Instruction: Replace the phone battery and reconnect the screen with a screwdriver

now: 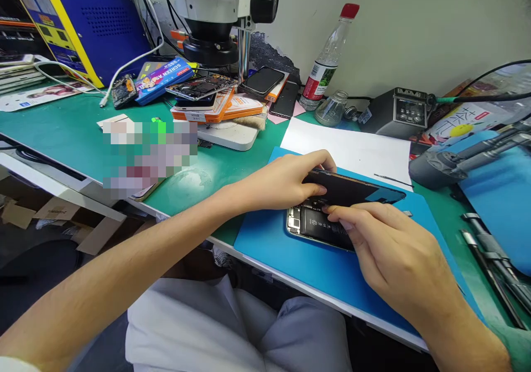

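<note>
An opened phone (295,221) lies on a blue mat (265,234), its black battery (321,223) showing. My left hand (290,181) grips the phone's screen (352,188) by its left end, thumb on the dark inner side, and holds it tilted up along the far side of the phone body. Over the body, my right hand (390,250) has its thumb and forefinger closed together near the inside edge by the battery. Whatever sits between those fingertips is too small or hidden to make out.
Behind the mat lies white paper (348,145). A microscope (211,24), stacked phones and boxes (224,106), a plastic bottle (326,62) and a glass jar (332,108) stand at the back. A grey lamp base (431,167) and pen-like tools (493,278) are on the right.
</note>
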The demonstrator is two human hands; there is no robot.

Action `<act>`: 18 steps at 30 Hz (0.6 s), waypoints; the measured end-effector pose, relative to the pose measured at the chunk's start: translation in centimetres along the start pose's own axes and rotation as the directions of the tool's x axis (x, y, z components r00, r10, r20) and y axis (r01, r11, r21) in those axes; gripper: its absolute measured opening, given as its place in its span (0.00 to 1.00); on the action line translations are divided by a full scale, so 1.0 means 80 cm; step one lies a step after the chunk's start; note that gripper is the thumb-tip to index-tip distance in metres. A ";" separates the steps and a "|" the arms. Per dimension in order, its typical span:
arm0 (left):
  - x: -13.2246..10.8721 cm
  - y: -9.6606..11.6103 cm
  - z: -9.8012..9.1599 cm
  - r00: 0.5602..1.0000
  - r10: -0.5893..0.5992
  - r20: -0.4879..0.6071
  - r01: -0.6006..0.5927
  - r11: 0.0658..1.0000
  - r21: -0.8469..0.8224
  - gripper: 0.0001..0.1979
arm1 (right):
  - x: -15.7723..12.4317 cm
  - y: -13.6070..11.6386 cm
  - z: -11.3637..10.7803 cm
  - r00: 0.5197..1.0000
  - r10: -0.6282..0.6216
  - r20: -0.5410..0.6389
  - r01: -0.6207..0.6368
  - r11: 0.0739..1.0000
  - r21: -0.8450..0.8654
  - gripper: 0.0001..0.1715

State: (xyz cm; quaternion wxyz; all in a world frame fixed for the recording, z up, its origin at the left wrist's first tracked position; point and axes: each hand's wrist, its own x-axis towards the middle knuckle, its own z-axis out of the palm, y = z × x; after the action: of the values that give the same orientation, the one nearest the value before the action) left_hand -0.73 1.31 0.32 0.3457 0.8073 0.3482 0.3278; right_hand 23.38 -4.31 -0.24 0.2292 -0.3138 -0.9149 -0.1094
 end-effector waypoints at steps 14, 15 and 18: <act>0.002 -0.003 0.001 1.000 0.000 -0.015 0.000 1.000 -0.002 0.10 | -0.007 -0.005 -0.006 0.949 0.281 -0.145 -0.262 0.956 0.134 0.12; 0.002 -0.003 0.001 1.000 0.002 -0.016 -0.002 1.000 -0.003 0.10 | -0.007 -0.006 -0.006 0.954 0.266 -0.138 -0.249 0.960 0.128 0.12; 0.002 -0.004 0.001 1.000 0.016 -0.015 -0.016 1.000 0.006 0.10 | -0.008 -0.005 -0.004 0.972 0.217 -0.093 -0.205 0.972 0.118 0.12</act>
State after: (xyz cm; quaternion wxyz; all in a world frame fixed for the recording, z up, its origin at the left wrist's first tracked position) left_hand -0.67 1.54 0.07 0.3383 0.8085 0.3454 0.3356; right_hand 23.67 -5.04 -0.30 0.3041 -0.3905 -0.8674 -0.0513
